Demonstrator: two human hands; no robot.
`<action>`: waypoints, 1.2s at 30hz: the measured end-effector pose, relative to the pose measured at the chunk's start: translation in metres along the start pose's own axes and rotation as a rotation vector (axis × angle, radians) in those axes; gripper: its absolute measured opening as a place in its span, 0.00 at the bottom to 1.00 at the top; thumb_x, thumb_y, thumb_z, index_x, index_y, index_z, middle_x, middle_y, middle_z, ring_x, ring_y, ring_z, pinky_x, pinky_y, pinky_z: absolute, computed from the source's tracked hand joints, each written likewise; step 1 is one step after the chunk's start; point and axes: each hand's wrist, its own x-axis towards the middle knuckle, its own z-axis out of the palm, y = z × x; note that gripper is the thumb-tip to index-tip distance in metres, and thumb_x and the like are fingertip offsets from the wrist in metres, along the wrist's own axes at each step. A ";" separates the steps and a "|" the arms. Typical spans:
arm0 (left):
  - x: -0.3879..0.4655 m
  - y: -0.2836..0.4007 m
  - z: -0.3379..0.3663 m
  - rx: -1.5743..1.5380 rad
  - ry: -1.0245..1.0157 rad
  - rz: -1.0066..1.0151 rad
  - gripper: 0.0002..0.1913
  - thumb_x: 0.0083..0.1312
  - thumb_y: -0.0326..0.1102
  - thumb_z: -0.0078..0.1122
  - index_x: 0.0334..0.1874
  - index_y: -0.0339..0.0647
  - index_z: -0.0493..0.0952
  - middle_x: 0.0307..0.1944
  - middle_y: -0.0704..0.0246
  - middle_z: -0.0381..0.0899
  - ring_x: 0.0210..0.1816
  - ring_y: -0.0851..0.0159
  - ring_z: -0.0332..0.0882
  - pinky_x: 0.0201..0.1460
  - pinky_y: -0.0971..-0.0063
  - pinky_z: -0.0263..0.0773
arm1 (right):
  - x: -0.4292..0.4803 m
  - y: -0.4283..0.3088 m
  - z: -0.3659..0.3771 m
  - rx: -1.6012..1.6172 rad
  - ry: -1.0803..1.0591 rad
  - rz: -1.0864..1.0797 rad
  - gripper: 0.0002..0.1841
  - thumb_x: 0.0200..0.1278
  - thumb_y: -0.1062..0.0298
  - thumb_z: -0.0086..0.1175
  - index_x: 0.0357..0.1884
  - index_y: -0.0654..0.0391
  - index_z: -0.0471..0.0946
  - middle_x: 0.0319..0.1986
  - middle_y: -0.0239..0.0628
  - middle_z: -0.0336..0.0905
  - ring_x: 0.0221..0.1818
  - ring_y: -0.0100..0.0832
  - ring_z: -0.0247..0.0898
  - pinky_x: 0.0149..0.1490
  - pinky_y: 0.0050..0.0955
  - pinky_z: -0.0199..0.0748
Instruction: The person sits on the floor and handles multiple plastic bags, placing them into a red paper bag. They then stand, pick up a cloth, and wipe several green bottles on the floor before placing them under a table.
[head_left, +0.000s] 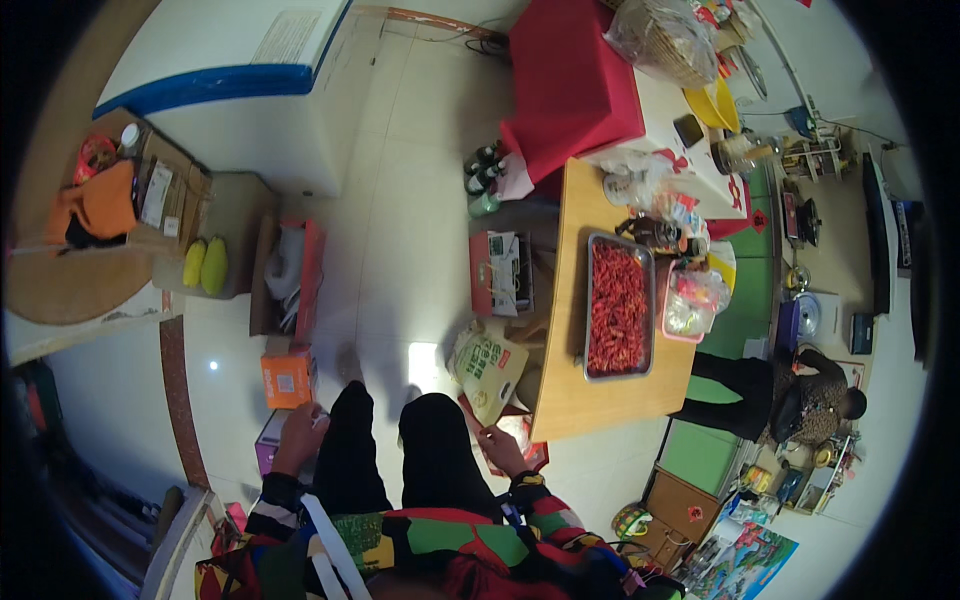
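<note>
My left hand (301, 435) is at my left thigh, beside an orange cardboard box (288, 379); its fingers are curled, and whether it holds something small and pale is unclear. My right hand (502, 448) is near the lower left corner of the wooden table (577, 409), just below a printed bag (491, 375). Its fingers are bent together, and I cannot tell if anything is between them. On the table lies a metal tray (590, 315) filled with dried red chillies (619, 311). A pink plastic basket (667, 326) holding plastic bags stands beside the tray.
Another person (810, 401) in dark trousers stands at the kitchen counter. Green bottles (484, 180) and a red box (480, 274) stand on the floor left of the table. Further left are an open carton (262, 300) and a box bearing yellow-green gourds (214, 266).
</note>
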 end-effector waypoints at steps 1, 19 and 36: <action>0.027 0.019 -0.008 0.030 -0.001 0.040 0.21 0.65 0.39 0.65 0.56 0.35 0.77 0.47 0.51 0.83 0.49 0.47 0.84 0.51 0.57 0.78 | 0.009 -0.013 -0.004 0.038 0.033 -0.120 0.16 0.66 0.59 0.60 0.50 0.58 0.79 0.39 0.50 0.85 0.44 0.47 0.85 0.49 0.42 0.81; 0.406 0.235 0.085 -0.230 -0.358 0.048 0.21 0.67 0.40 0.65 0.58 0.37 0.75 0.46 0.55 0.85 0.48 0.49 0.85 0.52 0.60 0.79 | 0.562 -0.189 -0.172 -0.001 0.395 -0.174 0.19 0.65 0.57 0.59 0.52 0.60 0.77 0.44 0.58 0.82 0.49 0.57 0.79 0.52 0.49 0.75; 0.501 0.195 0.220 -0.460 -0.535 -0.220 0.21 0.67 0.37 0.64 0.59 0.36 0.73 0.40 0.59 0.85 0.43 0.55 0.87 0.48 0.63 0.79 | 0.731 -0.134 -0.187 -0.164 0.793 -0.370 0.20 0.62 0.57 0.62 0.50 0.60 0.77 0.41 0.55 0.83 0.45 0.57 0.80 0.49 0.50 0.76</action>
